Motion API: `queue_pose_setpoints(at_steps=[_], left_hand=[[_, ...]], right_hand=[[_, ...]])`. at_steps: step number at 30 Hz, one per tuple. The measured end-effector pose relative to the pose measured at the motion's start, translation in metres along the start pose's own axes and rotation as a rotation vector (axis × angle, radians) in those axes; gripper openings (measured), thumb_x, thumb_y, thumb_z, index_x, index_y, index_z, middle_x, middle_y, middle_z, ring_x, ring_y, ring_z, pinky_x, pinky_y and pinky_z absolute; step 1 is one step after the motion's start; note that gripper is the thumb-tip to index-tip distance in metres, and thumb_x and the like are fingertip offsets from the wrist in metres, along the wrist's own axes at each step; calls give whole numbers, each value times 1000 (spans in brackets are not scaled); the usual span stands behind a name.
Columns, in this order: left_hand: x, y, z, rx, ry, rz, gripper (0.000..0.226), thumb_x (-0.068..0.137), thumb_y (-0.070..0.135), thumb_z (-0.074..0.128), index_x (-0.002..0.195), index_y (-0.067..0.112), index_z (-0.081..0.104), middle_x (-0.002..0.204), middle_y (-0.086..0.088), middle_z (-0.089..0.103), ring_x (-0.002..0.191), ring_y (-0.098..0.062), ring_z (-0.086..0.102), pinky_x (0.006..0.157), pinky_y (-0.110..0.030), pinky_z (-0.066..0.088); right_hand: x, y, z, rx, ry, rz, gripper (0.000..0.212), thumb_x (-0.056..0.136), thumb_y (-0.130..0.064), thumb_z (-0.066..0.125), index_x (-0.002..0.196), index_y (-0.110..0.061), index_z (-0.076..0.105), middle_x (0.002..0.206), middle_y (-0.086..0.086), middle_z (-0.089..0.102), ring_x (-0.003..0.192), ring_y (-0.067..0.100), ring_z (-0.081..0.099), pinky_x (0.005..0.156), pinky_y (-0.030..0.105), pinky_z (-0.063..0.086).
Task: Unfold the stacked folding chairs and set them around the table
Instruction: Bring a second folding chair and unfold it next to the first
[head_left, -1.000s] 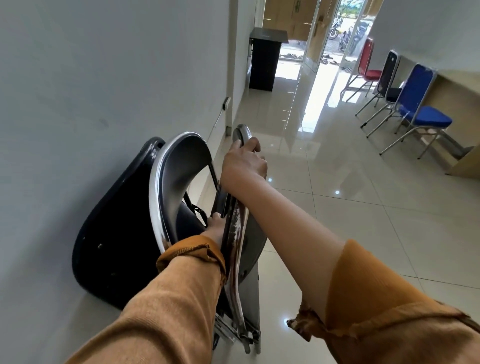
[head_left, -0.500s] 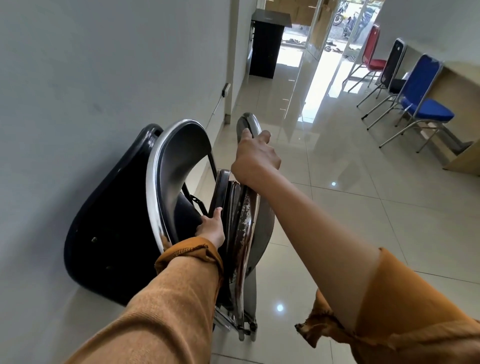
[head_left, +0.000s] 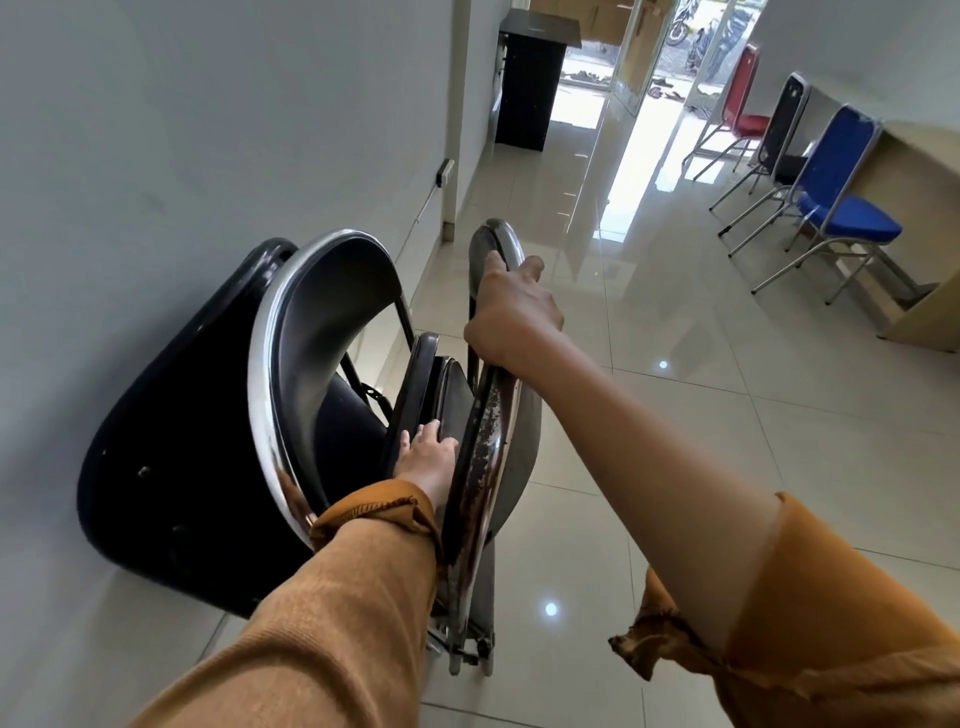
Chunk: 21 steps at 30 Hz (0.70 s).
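Right hand (head_left: 511, 312) is clenched around the top bow of the folded, rust-spotted chrome-tube folding chair (head_left: 483, 467), arm stretched out. Left hand (head_left: 426, 452) sits lower, gripping the edge of that chair's black padded seat (head_left: 415, 379), thumb on one side, fingers on the other. Folding chair stands upright on the glossy pale tiled floor (head_left: 727, 467), near the grey wall (head_left: 208, 130). Between it and the wall is a second chair (head_left: 166, 441), black shell with chrome rim, leaning on the wall. Far right: blue padded chair (head_left: 841, 208), black chair (head_left: 784, 124) and red chair (head_left: 743, 98) stand open in a row beside the pale wood counter (head_left: 924, 312). Black cabinet (head_left: 530, 78) at the hall's far end.
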<state>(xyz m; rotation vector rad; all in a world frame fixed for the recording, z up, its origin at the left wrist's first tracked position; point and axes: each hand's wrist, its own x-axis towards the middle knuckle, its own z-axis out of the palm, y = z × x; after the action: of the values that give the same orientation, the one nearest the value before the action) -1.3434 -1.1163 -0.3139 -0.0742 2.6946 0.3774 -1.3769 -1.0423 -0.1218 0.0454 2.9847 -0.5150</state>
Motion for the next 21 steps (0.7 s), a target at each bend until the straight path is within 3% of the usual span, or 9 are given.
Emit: queue_pose_setpoints(at_steps=[5,9,14,18,21], left_hand=[[5,7,10,78,5,-16,46,98,12,42,143,9,34,156,-23,7,143,-35,18,120,-43,1],[8,22,14,36,12,-68,66,87,33,64,143,17,33,152,-19,18,140,-30,26,118,-48,4],[10,40,18,40,-26,-107,80,80,47,67,145,22,28,150,-14,17,136,-29,36,117,-52,2],[11,43,23,-6,-15,-133,75,81,37,69,145,28,31,155,-12,9,140,-27,30,116,-52,-3],[13,42,25,-97,11,-144,74,82,19,69,145,29,32,157,-11,4,145,-31,15,119,-45,7]], right_hand=[[-4,24,-10,2,-14,-69,68,84,1,56,144,-18,29,134,15,29,99,34,54,81,37,47],[-4,52,-26,-20,-24,-105,73,85,0,54,148,-23,25,138,12,28,108,38,54,89,42,50],[2,69,-33,-49,-54,-181,78,88,-2,53,151,-31,17,137,11,30,109,35,53,90,44,51],[2,75,-32,-30,-39,-170,73,91,-5,50,151,-29,17,138,12,29,111,37,52,82,41,45],[-1,74,-28,-42,-35,-134,74,91,-4,50,152,-25,14,145,15,20,112,38,52,76,37,38]])
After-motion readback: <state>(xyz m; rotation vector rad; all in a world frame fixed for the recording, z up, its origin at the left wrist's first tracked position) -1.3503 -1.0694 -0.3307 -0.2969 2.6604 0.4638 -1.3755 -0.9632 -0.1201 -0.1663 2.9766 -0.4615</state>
